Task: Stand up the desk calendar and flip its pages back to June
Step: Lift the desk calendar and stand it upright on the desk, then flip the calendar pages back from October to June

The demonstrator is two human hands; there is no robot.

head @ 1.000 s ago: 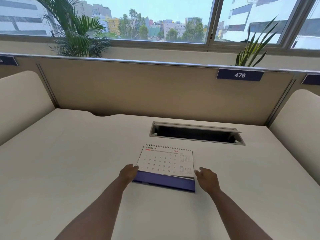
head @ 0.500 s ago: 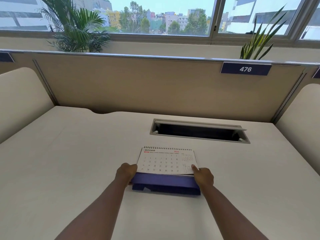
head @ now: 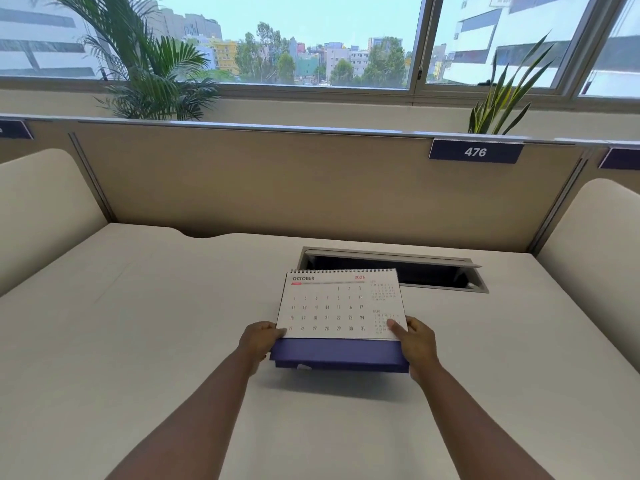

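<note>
The desk calendar (head: 332, 306) is a spiral-bound white pad on a purple card base, showing the OCTOBER page. It is held up off the cream desk (head: 138, 341), tilted towards me, with its shadow on the desk below. My left hand (head: 258, 341) grips its lower left corner, thumb on the page. My right hand (head: 417, 341) grips the lower right corner, thumb over the small November grid. The purple base edge faces me between both hands.
A rectangular cable slot (head: 394, 270) with a metal rim lies open in the desk just behind the calendar. A beige partition (head: 277, 188) with a 476 label (head: 475, 152) closes the back; padded side dividers stand left and right. Plants sit beyond.
The calendar lay flat on the desk with my hands at its near corners. Both hands have closed on it and lifted it, tilting the page up towards me.
</note>
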